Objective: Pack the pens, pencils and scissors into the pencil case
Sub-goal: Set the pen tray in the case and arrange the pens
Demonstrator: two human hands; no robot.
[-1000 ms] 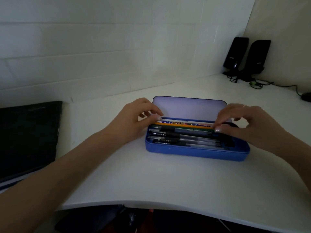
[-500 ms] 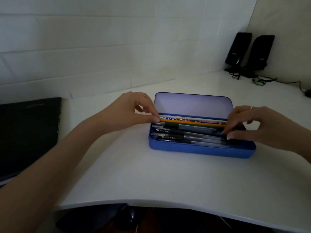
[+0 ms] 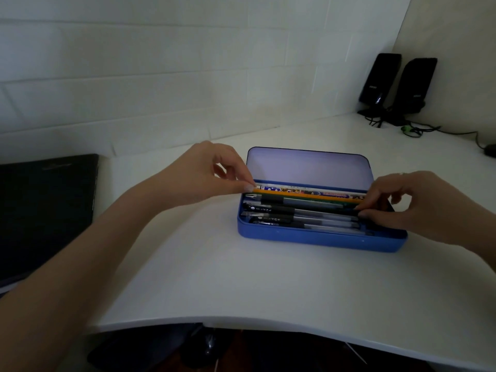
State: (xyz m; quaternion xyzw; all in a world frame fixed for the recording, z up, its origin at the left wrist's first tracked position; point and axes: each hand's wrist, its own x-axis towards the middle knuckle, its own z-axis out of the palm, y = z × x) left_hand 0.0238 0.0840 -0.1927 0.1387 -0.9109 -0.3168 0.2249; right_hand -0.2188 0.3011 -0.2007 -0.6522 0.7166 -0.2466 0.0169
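Note:
A blue pencil case lies open on the white desk, its lid tilted up at the back. Inside lie several dark pens in rows, with an orange pencil and a patterned pencil along the back wall. My left hand pinches the left end of the pencils at the case's left rear corner. My right hand pinches the right ends of the pencils and pens at the case's right side, hiding what lies under it. No scissors show.
A closed black laptop lies at the left edge of the desk. Two black speakers with cables stand in the far right corner. A dark mouse sits at the right edge. The desk's curved front edge runs below.
Both hands stay at the two ends of the case. The right hand slid further right along the pencils, and the camera view shifted so the case sits more to the right.

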